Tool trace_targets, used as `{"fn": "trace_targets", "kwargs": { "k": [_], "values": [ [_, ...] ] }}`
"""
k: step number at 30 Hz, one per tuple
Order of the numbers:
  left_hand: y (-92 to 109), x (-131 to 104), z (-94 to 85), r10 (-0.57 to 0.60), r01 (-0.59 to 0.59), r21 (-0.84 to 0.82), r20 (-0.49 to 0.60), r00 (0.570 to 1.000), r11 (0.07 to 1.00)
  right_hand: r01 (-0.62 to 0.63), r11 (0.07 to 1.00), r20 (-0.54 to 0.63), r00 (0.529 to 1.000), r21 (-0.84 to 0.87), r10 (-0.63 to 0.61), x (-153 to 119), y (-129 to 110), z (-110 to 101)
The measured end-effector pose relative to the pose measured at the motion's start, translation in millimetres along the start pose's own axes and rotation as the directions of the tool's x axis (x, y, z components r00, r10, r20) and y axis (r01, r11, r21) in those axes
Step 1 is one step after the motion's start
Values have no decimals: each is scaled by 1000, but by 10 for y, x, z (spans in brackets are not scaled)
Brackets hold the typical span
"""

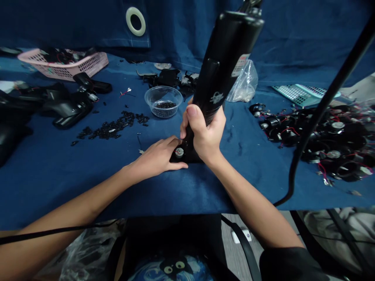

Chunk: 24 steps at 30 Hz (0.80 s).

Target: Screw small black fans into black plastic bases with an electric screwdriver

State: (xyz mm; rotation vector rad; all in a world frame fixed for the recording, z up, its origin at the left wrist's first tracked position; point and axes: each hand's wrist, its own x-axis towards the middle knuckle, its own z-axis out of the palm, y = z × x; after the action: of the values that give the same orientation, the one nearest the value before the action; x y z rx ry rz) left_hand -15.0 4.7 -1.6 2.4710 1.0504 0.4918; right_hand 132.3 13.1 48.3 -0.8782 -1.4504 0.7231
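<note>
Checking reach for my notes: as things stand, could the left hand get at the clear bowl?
Probably yes: the clear bowl sits beyond the left hand, with only blue cloth between, though the hand likely must release the black part.

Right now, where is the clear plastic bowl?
In the head view, the clear bowl sits beyond the left hand, right of the small black pieces.

Smooth, glossy plastic tool (225,50).
</note>
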Motion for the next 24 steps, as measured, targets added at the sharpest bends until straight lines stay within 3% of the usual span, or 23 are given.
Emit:
{"fn": "trace_targets", "kwargs": {
  "k": [4, 9, 24],
  "values": [
    [0, 3, -5, 0, 0, -5, 9, 1000, 1000, 45, 996, -35, 998, 74, -43, 7, 16, 22],
    [13, 8, -24, -10, 10, -6, 16, 1000, 1000, 15, 1000, -59, 998, -3, -15, 13, 20, 38],
    [24, 13, -20, -19, 19, 2, 30, 999, 1000, -6, 999, -5, 1000, 54, 6, -8, 37, 13]
  ]
}}
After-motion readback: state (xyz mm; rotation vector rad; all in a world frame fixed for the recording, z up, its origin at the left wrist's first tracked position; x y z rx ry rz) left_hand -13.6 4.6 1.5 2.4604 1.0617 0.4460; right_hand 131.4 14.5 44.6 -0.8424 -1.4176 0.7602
